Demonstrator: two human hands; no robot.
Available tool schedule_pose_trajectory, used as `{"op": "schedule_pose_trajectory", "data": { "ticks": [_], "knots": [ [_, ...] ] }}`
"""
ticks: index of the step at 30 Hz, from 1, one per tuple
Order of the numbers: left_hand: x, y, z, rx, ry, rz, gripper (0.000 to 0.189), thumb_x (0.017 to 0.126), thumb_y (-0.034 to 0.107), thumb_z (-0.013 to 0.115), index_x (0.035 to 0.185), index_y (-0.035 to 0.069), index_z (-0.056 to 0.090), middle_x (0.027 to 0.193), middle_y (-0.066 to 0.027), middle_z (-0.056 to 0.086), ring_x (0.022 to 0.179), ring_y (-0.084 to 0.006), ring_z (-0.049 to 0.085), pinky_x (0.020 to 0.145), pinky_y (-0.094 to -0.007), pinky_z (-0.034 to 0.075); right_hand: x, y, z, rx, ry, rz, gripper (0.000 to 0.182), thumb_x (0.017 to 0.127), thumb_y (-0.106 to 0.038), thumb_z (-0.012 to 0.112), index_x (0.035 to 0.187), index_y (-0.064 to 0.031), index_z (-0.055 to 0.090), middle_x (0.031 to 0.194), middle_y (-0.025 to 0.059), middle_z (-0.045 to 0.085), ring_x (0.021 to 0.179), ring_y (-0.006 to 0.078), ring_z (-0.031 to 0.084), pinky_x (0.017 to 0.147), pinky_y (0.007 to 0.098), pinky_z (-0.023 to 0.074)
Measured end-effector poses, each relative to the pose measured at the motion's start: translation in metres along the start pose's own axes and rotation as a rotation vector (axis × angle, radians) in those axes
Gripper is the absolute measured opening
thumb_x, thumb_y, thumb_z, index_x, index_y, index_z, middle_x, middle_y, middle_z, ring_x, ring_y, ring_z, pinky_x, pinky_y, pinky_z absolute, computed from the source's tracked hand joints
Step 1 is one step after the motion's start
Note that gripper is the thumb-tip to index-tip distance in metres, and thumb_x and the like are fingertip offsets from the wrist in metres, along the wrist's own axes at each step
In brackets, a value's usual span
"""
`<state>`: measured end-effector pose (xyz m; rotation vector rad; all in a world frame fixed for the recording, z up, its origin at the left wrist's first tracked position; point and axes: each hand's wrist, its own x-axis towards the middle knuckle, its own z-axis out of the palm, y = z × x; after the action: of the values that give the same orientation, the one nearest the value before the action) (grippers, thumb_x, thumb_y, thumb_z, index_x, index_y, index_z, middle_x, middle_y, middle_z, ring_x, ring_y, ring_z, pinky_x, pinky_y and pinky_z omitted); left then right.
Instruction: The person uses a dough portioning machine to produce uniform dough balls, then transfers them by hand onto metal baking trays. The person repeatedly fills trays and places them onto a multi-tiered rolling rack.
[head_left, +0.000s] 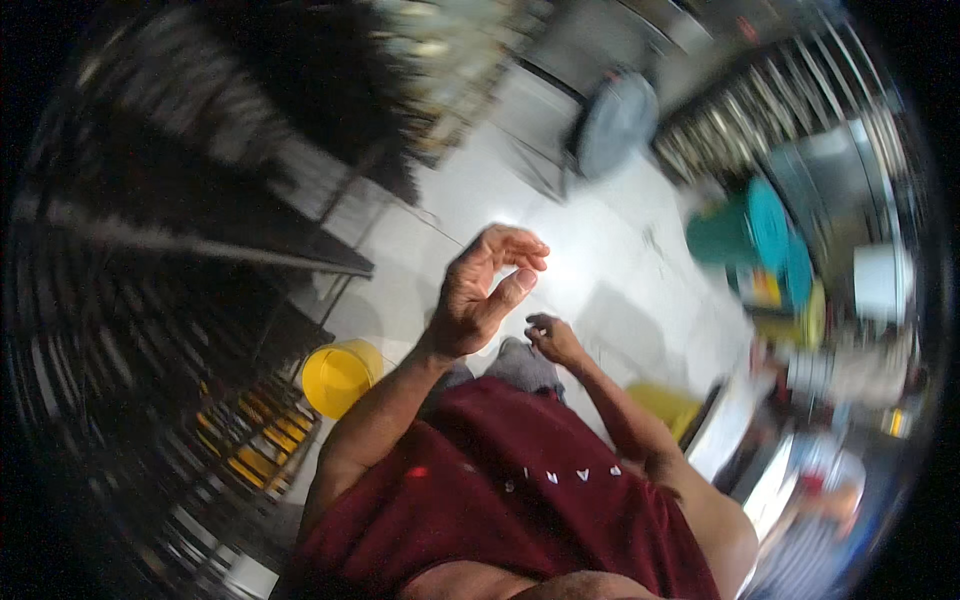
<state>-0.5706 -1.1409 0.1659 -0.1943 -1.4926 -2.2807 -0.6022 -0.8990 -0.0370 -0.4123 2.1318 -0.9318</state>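
Observation:
My left hand (484, 289) is raised over the pale floor, fingers curved and thumb apart, with nothing between them. Lower and to its right, my right hand (553, 337) hangs near my legs with loosely bent fingers; no held object shows in it. A yellow bucket (341, 379) stands on the floor beside my left forearm. The front of my dark red top (495, 480) fills the lower middle of the view.
Dark metal racks (300, 251) line the left side. Ahead stands a round grey object (619, 124) on thin legs. Green tubs (739, 229) and a yellow container (664, 405) are at the right. A person (814, 517) is at the lower right. Much is blurred.

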Motion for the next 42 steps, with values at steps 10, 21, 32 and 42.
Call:
{"op": "schedule_pose_trajectory", "data": {
  "ticks": [10, 21, 32, 42],
  "knots": [
    [-0.023, 0.043, 0.269, -0.286, -0.922, 0.428, 0.024, 0.089, 0.013, 0.068, 0.112, 0.010, 0.061, 0.104, -0.0131, 0.065, 0.085, -0.0230, 0.064, 0.076, -0.0356, 0.054, -0.187, 0.058, -0.015, 0.335, 0.741, 0.111, 0.046, 0.086, -0.030, 0.065, 0.120, 0.0013, 0.062, 0.104, 0.0239, 0.069, 0.099, 0.0402, 0.066, 0.089, 0.0461, 0.0511],
    [-0.226, 0.042, 0.578, -0.601, -1.565, 0.215, 0.039, 0.083, 0.020, 0.076, 0.118, 0.010, 0.061, 0.102, -0.0123, 0.066, 0.085, -0.0271, 0.065, 0.080, -0.0395, 0.053, -0.500, 0.306, 0.091, 0.346, 1.182, 0.622, 0.032, 0.083, -0.026, 0.066, 0.098, 0.0021, 0.065, 0.095, 0.0232, 0.069, 0.095, 0.0407, 0.065, 0.089, 0.0496, 0.0494],
    [-0.372, -0.198, 0.691, -0.046, -2.066, -0.100, 0.048, 0.086, 0.012, 0.071, 0.132, 0.006, 0.055, 0.103, -0.0119, 0.064, 0.087, -0.0263, 0.063, 0.077, -0.0369, 0.052, -0.623, 0.373, 0.081, 0.690, 1.258, 0.756, 0.050, 0.086, -0.026, 0.066, 0.129, 0.0001, 0.057, 0.109, 0.0224, 0.068, 0.101, 0.0405, 0.065, 0.090, 0.0442, 0.0503],
    [-0.392, -0.329, 0.804, 0.285, -1.952, -0.142, 0.041, 0.086, 0.016, 0.069, 0.125, 0.006, 0.060, 0.103, -0.0150, 0.065, 0.095, -0.0313, 0.065, 0.084, -0.0388, 0.052, -0.761, 0.463, -0.076, 0.611, 1.525, 0.799, 0.036, 0.091, -0.023, 0.062, 0.118, 0.0005, 0.065, 0.106, 0.0198, 0.071, 0.094, 0.0314, 0.069, 0.084, 0.0402, 0.0530]
  ]
}}
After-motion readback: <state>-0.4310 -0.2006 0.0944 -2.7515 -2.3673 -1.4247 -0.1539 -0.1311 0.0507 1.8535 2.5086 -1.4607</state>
